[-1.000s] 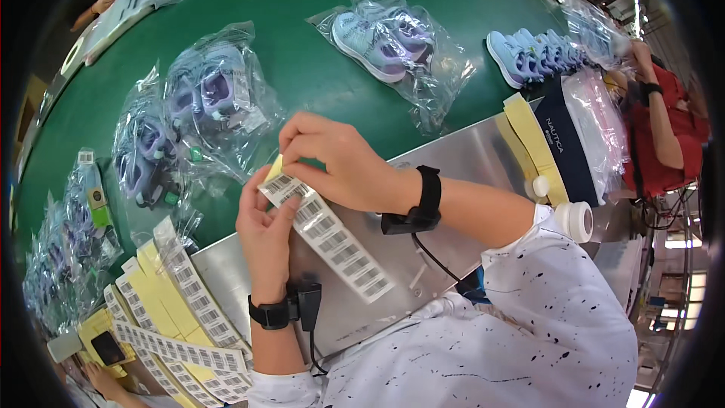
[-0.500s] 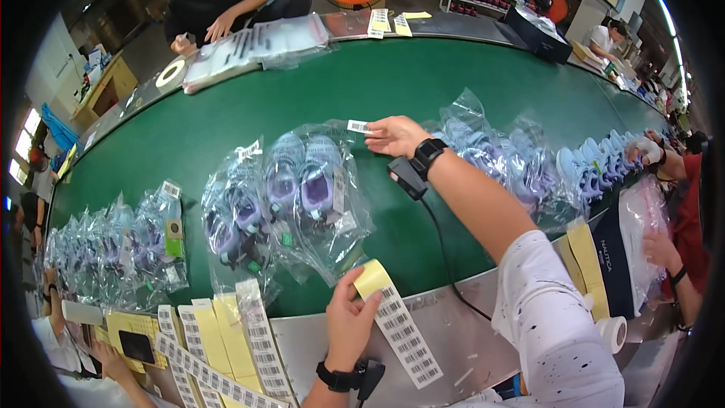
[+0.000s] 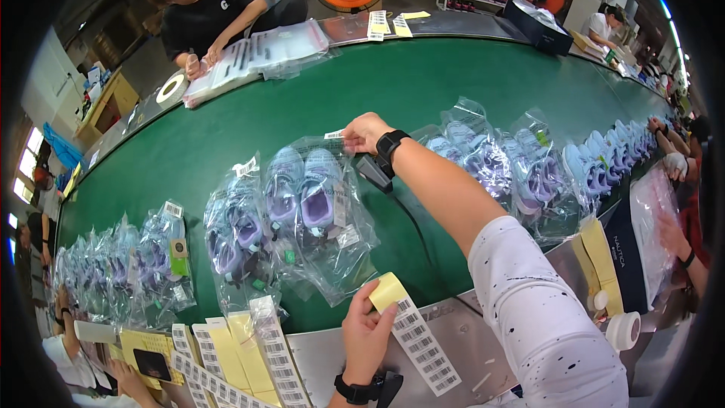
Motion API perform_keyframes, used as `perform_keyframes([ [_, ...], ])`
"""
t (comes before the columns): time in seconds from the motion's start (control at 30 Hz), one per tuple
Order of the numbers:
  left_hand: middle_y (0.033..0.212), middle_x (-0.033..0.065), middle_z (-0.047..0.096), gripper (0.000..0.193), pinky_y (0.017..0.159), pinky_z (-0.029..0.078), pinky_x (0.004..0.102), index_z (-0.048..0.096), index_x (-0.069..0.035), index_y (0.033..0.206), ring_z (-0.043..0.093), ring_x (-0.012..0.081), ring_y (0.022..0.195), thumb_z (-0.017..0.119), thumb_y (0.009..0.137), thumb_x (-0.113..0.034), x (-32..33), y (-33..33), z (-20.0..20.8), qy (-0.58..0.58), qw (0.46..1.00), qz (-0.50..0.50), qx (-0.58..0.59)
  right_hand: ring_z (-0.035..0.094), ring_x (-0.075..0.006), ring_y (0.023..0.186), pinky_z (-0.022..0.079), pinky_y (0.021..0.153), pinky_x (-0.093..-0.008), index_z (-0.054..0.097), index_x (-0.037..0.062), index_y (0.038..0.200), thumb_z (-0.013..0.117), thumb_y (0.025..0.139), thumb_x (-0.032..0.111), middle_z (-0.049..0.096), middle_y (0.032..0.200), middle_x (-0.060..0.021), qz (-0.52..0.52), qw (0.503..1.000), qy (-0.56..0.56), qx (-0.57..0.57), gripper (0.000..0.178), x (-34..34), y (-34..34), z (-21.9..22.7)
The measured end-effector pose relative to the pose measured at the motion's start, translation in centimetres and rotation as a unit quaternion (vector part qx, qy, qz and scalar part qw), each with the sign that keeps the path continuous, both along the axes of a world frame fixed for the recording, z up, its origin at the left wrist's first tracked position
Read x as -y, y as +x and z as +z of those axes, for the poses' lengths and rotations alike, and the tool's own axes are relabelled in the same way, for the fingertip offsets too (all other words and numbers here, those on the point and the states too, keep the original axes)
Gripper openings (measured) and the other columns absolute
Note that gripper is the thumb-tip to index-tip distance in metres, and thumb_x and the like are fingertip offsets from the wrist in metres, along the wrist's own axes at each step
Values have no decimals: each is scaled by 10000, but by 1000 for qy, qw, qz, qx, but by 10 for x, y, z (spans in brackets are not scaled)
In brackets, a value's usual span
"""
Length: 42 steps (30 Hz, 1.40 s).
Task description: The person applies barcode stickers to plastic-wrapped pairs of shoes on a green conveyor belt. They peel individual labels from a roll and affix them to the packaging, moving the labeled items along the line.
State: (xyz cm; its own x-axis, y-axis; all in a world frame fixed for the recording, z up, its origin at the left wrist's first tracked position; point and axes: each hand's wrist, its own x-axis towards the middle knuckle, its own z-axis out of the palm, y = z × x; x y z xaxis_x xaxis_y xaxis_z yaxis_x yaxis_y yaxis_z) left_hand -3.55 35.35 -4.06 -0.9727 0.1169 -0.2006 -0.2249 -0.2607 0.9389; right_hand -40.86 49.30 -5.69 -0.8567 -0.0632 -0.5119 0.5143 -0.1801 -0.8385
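My right hand pinches a small white barcode label at the upper edge of a clear plastic bag. Inside that bag lies a pair of light blue shoes with purple linings. Whether the label touches the plastic, I cannot tell. Closer to me, my left hand grips a strip of barcode labels by its curled yellow backing end. Just left of the pair, another bagged pair bears a white label at its top.
Several bagged shoes stand at left and right on the green belt. More label strips lie on the metal edge. A co-worker handles plastic bags across the belt. A white tape roll sits at right.
My right hand has moved left and slightly nearer, bringing the label to the bag's upper edge. My left hand still holds the label strip.
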Motion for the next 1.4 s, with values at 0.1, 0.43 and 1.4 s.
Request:
perform_keyframes([
  [0.1, 1199, 185, 587, 513, 769, 539, 240, 393, 48, 1357, 655, 157, 940, 600, 888, 53, 10, 2, -7, -9, 1000, 13, 4, 647, -234, 720, 569, 662, -361, 358, 5, 1373, 613, 838, -23, 623, 939, -157, 24, 995, 74, -66, 593, 21, 34, 26],
  [0.43, 1054, 151, 667, 429, 757, 530, 239, 456, 19, 1287, 655, 139, 901, 584, 881, 70, -11, -1, -12, 40, 998, 31, -30, 562, -262, 1152, 452, 963, -357, 465, 7, 1364, 727, 800, 255, 554, 1306, -178, 144, 784, 514, -317, 669, -233, 162, 52],
  [1.4, 1017, 106, 687, 296, 755, 514, 220, 561, 50, 1195, 641, 99, 895, 594, 901, 36, -28, 8, -20, 17, 999, 2, -42, 630, -271, 745, 566, 616, -423, 420, -3, 1206, 550, 821, -58, 572, 905, -167, -155, 980, -22, -123, 410, -139, 116, 3],
])
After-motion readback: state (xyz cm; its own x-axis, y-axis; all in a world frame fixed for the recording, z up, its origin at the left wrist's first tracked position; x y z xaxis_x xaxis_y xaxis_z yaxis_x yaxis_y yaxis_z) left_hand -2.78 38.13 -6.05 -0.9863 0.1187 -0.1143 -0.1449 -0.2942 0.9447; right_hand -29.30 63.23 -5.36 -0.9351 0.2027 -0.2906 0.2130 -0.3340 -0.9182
